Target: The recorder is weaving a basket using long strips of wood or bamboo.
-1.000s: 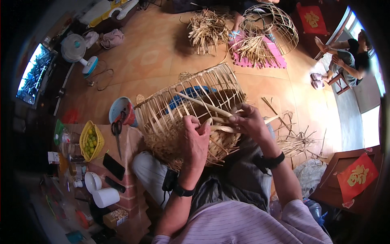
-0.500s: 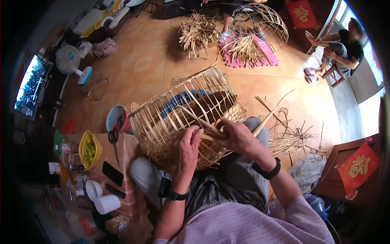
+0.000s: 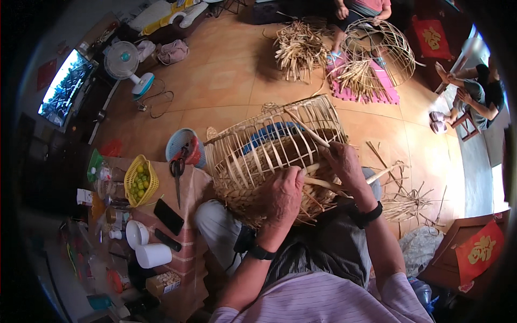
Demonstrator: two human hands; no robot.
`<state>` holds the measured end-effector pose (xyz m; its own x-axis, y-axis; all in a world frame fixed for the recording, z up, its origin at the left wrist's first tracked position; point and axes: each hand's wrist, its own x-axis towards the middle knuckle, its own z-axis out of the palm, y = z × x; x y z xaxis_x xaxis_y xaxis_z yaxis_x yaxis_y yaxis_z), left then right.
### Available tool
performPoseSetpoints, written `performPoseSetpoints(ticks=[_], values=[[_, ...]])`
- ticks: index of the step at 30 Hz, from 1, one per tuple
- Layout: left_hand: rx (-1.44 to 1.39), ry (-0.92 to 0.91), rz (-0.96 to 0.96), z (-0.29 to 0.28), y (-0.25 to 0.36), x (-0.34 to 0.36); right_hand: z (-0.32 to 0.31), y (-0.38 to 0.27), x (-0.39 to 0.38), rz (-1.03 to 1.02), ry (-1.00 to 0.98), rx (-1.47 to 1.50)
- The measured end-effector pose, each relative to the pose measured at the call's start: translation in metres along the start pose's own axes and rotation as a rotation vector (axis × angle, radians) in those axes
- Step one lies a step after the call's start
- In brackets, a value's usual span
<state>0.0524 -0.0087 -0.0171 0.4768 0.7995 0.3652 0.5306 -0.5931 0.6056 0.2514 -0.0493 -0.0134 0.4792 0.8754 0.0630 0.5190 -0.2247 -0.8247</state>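
A half-woven basket (image 3: 242, 164) of pale strips rests across my lap, with a dense plaited lower part and open upright ribs, and something blue shows through it. My left hand (image 3: 285, 196) pinches a pale strip (image 3: 326, 183) at the basket's near side, fingertips closed on it. A little higher to the right, my right hand (image 3: 344, 164) has its fingers curled on a long strip (image 3: 304, 126) that slants up across the ribs. Other loose ends jut out rightward beside my hands.
Left: a table edge (image 3: 180, 258) with scissors (image 3: 177, 171), yellow lime basket (image 3: 140, 183), phone (image 3: 168, 215), white cups; a fan (image 3: 121, 60). Two people (image 3: 353, 13) (image 3: 476, 97) sit ahead and right, near strip piles (image 3: 296, 51) and a basket frame (image 3: 401, 51). More strips (image 3: 409, 204) lie right.
Since half a second ago, my right hand has risen along the long strip, whose far end now reaches higher over the ribs. The whole view has shifted right and down with the head.
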Motion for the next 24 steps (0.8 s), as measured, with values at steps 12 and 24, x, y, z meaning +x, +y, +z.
performPoseSetpoints(ticks=[12, 24], values=[[-0.172, 0.237, -0.062, -0.025, -0.014, -0.019, 0.015, -0.038, -0.025, 0.118, -0.038, 0.301], [0.011, 0.154, 0.043, -0.027, -0.074, -0.038, 0.045, -0.018, -0.038, 0.182, -0.127, 0.472]])
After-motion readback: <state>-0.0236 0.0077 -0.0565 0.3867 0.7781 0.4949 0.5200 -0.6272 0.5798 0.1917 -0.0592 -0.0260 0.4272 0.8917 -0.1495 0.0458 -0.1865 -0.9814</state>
